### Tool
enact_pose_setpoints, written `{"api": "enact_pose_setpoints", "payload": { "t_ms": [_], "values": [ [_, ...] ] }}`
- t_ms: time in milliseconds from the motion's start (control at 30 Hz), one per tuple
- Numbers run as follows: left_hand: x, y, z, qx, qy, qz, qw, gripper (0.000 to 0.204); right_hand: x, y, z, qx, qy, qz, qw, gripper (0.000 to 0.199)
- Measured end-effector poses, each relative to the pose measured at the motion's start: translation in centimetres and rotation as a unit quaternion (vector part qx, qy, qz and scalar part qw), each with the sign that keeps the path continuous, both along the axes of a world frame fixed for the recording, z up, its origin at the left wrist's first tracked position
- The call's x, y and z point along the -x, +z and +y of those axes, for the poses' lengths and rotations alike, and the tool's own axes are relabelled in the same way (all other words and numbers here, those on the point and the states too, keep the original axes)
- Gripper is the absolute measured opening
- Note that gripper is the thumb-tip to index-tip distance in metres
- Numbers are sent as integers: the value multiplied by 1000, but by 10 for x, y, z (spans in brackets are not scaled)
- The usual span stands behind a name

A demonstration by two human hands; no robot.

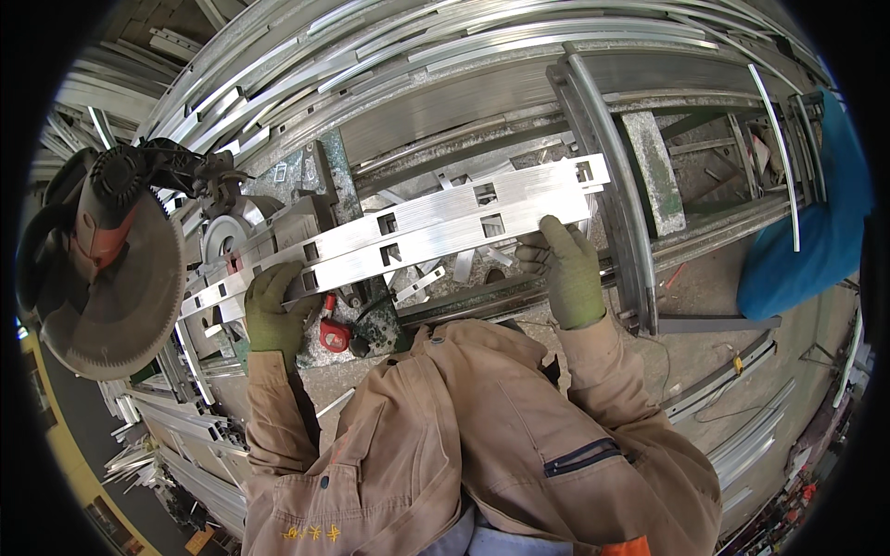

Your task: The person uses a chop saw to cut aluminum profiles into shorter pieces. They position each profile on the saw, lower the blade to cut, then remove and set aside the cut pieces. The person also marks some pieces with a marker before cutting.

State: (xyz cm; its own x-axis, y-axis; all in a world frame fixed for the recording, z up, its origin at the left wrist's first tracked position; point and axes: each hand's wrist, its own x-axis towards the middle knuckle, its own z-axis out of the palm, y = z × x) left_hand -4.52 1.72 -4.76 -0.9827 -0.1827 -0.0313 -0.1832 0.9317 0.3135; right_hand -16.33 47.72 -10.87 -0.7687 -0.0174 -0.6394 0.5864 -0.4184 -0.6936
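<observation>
A long flat aluminium profile (417,232) with square cut-outs lies across the saw bench, slanting up to the right. My left hand (273,306), in a green glove, grips its lower left part close to the chop saw (111,259). My right hand (565,269), also gloved, holds the profile's near edge toward its right end. The saw's round blade guard and red motor housing stand raised at the far left.
Stacks of long aluminium bars (445,65) fill the racks behind the bench. A red-handled clamp (334,334) sits below the profile. A person in blue (816,241) stands at the right. More profiles (742,426) lie on the floor at lower right.
</observation>
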Motion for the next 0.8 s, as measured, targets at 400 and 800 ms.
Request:
{"api": "enact_pose_setpoints", "payload": {
  "t_ms": [400,800],
  "values": [
    [7,-4,-7,-21,-25,12,999,74,2,-2,-1,14,-3,-9,1000,40],
    [-4,14,-3,18,-53,-29,998,77,-17,1,4,21,16,-16,1000,41]
  ]
}}
